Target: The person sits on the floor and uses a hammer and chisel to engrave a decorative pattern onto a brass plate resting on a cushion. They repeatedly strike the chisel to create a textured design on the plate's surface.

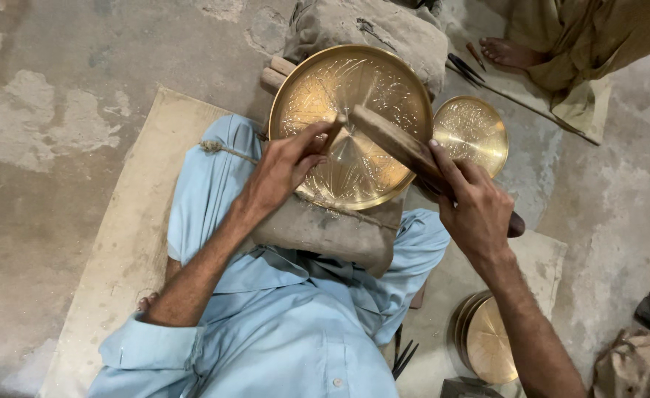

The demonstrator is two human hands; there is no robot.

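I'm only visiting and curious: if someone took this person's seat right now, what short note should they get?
Left hand: fingers pinch a small chisel, tip on the large brass plate.
Right hand: grips a wooden mallet raised over the chisel.
The plate leans on a cloth pad across the lap.
Done: fine engraved lines cover much of the plate.
Left: cannot tell how much. More plates sit nearby.

Both forearms are bare, with light blue sleeves rolled up, and reach forward from a seated body. The left hand [284,168] has its fingers pinched together, wrist bent slightly. The right hand [476,206] is curled in a closed grip, index finger extended forward.
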